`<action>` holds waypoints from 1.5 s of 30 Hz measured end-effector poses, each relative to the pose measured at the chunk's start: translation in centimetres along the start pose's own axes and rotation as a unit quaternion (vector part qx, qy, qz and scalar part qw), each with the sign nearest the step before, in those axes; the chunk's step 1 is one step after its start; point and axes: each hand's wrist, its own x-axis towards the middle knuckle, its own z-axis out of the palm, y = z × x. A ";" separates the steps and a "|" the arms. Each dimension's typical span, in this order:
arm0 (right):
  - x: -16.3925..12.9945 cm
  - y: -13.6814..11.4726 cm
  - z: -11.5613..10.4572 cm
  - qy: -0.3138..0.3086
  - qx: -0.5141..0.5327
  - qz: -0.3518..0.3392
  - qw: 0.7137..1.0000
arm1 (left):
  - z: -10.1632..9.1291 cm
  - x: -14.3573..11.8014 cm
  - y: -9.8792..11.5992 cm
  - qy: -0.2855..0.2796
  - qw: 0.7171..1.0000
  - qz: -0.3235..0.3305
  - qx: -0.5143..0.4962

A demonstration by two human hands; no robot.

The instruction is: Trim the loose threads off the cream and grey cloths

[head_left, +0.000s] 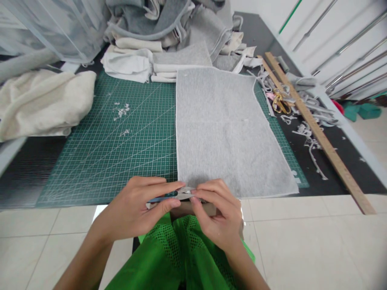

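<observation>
Both hands meet at the near edge of the cutting mat (pixel 99 161), just over the table's front lip; the left hand (pixel 136 211) pinches a small blue-handled tool (pixel 165 197) between thumb and fingers, and the right hand (pixel 219 217) closes its fingertips on the tool's pale tip; the grey fabric panel (pixel 223 129) lies flat on the mat's right half, its near left corner touching the fingers; the mat's left half lies bare but for lint; a wooden ruler (pixel 320 137) and yellow scissors (pixel 280 102) lie well apart, right.
</observation>
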 end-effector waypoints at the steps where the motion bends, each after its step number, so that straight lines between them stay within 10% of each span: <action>1: 0.0 0.0 0.0 0.000 0.001 -0.001 1.000 | 0.0 0.0 0.1 0.000 1.000 -0.003 0.004; 45: -0.2 0.2 0.1 0.032 0.010 0.008 0.999 | 0.7 -1.2 0.5 0.037 0.999 -0.027 0.016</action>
